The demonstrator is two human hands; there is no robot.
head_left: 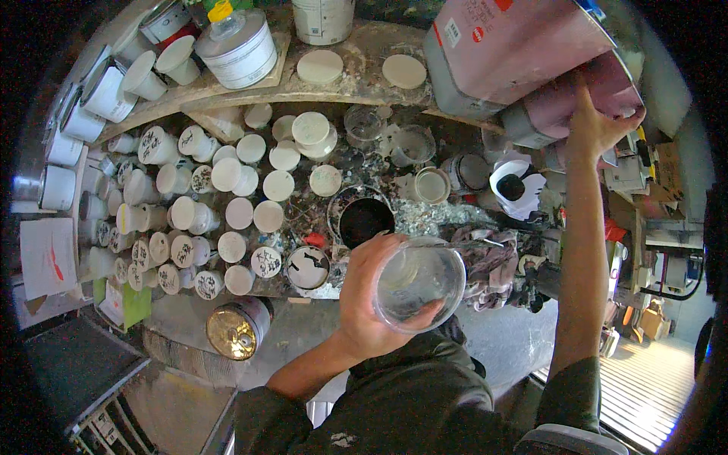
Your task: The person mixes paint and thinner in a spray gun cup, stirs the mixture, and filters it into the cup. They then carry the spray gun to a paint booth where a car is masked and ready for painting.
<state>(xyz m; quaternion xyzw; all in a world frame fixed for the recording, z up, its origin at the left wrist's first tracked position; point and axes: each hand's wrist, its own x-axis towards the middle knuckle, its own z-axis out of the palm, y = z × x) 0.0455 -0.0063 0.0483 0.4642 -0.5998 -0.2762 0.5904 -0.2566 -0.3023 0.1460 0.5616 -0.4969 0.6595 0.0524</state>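
Note:
My left hand (361, 307) is closed around a clear plastic cup (419, 279), its round mouth turned up toward me. The cup looks see-through, with nothing I can make out inside. My right arm stretches far to the upper right, where my right hand (597, 130) grips the side of a pinkish rectangular metal can (547, 105); some of its fingers are hidden. Right beside that stands a larger pink-and-grey can (485, 57) on the raised wooden shelf. Beyond the cup sits a round container with a black inside (365, 220).
Many lidded white tubs (227, 174) crowd the bench's left half. A gold-bottomed can (235, 334) is at the front edge. Crumpled rags (489, 269) lie right of the cup. A squeeze bottle with a yellow cap (221, 12) and paint cans line the wooden shelf (345, 89).

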